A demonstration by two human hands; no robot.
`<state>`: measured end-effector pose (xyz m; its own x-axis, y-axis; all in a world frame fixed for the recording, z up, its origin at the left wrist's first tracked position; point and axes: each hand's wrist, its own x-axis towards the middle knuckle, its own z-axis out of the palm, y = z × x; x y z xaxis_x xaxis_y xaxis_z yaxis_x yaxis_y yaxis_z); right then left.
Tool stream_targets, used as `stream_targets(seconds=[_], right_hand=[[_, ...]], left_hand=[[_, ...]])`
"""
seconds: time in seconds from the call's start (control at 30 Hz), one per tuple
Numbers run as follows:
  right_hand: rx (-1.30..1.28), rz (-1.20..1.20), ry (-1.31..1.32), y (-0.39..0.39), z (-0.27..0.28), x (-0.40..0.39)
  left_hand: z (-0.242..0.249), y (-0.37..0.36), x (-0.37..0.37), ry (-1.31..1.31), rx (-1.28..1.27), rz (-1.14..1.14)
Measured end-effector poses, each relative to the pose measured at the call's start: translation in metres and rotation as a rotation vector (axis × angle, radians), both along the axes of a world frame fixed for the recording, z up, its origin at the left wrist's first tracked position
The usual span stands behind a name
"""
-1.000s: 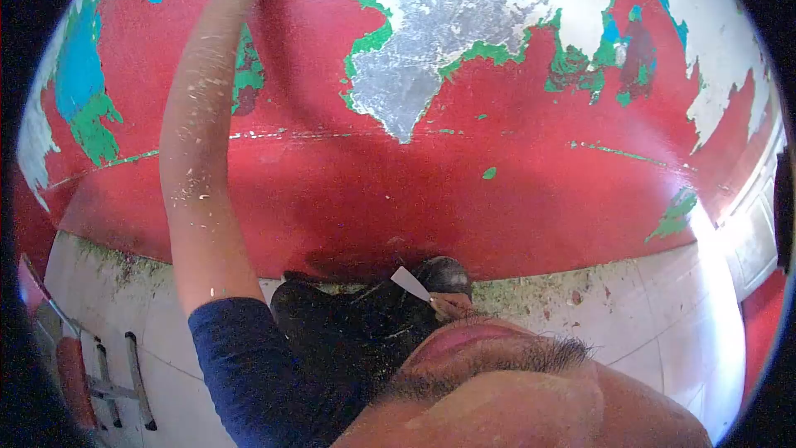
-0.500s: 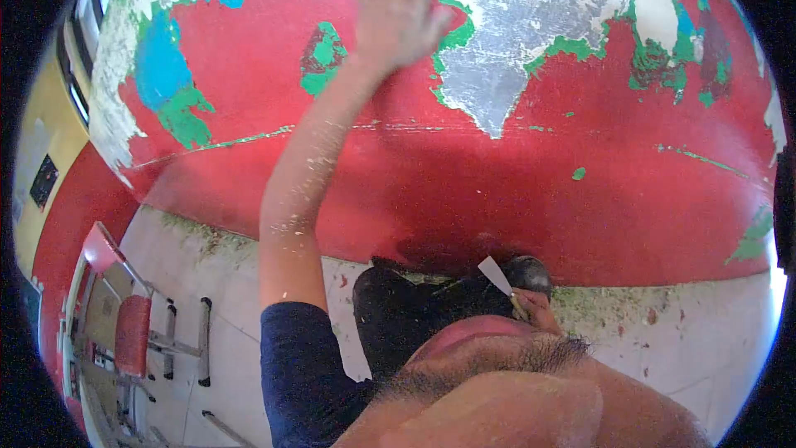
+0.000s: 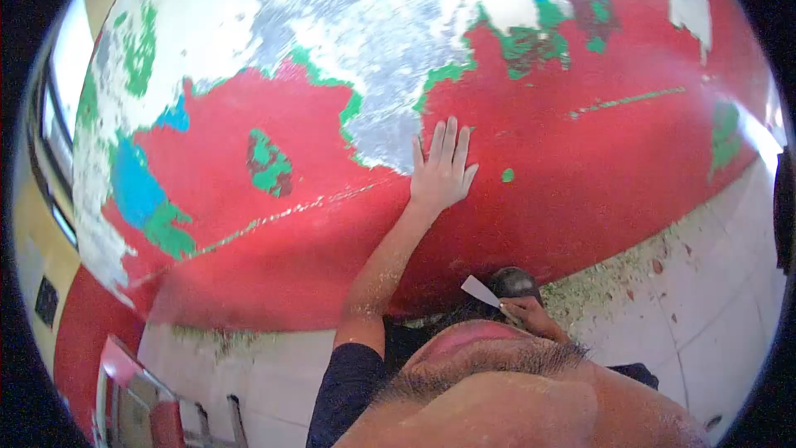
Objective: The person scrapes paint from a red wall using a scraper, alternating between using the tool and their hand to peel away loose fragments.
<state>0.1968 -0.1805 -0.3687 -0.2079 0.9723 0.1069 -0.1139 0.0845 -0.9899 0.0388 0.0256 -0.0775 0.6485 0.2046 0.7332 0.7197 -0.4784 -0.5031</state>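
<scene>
My left hand [image 3: 442, 176] lies flat with its fingers spread on the red part of a large curved painted surface [image 3: 332, 282]. Its fingertips are just right of a bare grey patch [image 3: 384, 134] that tapers downward. Chips of paint cling to the forearm. Low down near my body, my right hand [image 3: 531, 315] is closed round the handle of a putty knife [image 3: 481, 290]. The pale, flat blade points up and left, apart from the surface. Most of the handle is hidden by the fingers.
Red, green, blue and white paint layers show in ragged patches. Paint flakes [image 3: 613, 278] lie along the surface's base on the tiled floor [image 3: 705, 323]. A red chair [image 3: 124, 365] stands at lower left, and a dark shoe [image 3: 516, 284] is beside the blade.
My left hand has moved down and right across the surface, staying spread. The view has shifted and tilted. My right hand still holds the putty knife, in much the same place.
</scene>
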Motion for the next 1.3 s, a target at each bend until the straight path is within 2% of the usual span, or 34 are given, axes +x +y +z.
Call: stream_targets(seconds=[0.03, 0.1, 0.13, 0.2, 0.27, 0.3, 0.33, 0.4, 0.5, 0.77, 0.87, 0.97, 1.1, 1.2, 1.3], right_hand=[[0.015, -0.011, -0.004, -0.001, -0.002, 0.000], [0.029, -0.039, -0.047, 0.001, -0.011, -0.001], [-0.006, -0.038, -0.044, 0.000, -0.011, 0.000], [-0.082, -0.015, 0.009, -0.004, -0.006, 0.002], [-0.157, 0.026, 0.145, -0.012, 0.006, 0.004], [-0.196, 0.058, 0.236, -0.018, 0.014, 0.003], [-0.202, 0.034, 0.194, -0.021, 0.024, 0.001], [-0.216, -0.006, 0.103, -0.023, 0.039, 0.001], [-0.156, 0.069, 0.153, -0.013, 0.019, 0.004], [-0.302, -0.005, 0.121, -0.019, 0.027, 0.005], [-0.235, -0.049, 0.004, -0.006, 0.001, 0.007], [-0.247, -0.061, 0.000, 0.003, -0.017, 0.008], [-0.313, -0.074, -0.081, -0.005, 0.006, 0.005], [-0.292, -0.118, -0.077, -0.005, -0.004, -0.001], [-0.350, -0.124, -0.057, -0.002, -0.007, 0.001]], left_hand=[[-0.009, -0.003, 0.009, 0.020, -0.018, -0.003], [-0.015, -0.006, 0.012, 0.226, -0.008, -0.059], [-0.011, -0.004, 0.011, 0.327, 0.002, -0.087], [0.015, -0.001, 0.001, 0.358, -0.028, -0.066], [0.059, -0.002, -0.009, 0.199, 0.099, -0.058], [0.083, -0.006, -0.014, 0.097, 0.134, 0.018], [0.106, -0.010, -0.018, -0.003, 0.166, 0.099], [0.134, -0.009, -0.021, -0.352, 0.257, 0.062], [0.117, -0.001, -0.008, -0.496, 0.245, 0.118], [-0.010, -0.002, -0.007, -0.223, 0.088, 0.094], [-0.043, 0.004, -0.020, -0.215, 0.076, 0.058], [-0.060, 0.007, -0.034, -0.201, 0.116, 0.018], [-0.080, 0.006, -0.047, -0.220, 0.195, -0.054], [-0.096, 0.011, -0.052, -0.266, 0.235, -0.106], [-0.097, 0.013, -0.053, -0.275, 0.224, -0.053]])
